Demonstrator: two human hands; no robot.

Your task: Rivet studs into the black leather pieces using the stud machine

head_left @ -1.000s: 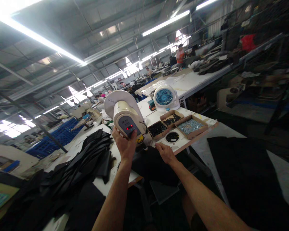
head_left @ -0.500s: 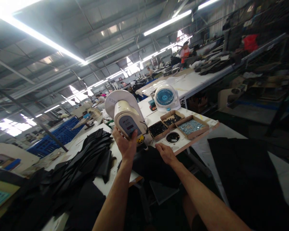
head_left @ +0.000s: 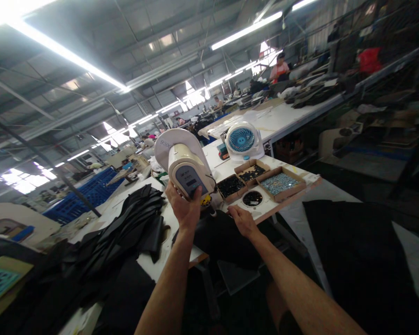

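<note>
Head view, and the left hand is on the machine, fingers wrapped round its side, thumb down on the control panel! The right hand is curled nearly closed at the border of the black fabric; whether it's pinching cloth, I can't tell. That fabric hangs off the bench's front edge, below the machine. Writing now: "9300" on the white guard, while the panel lettering's too small. Toward the bench's right corner, a tray of silvery-blue pieces.
</note>
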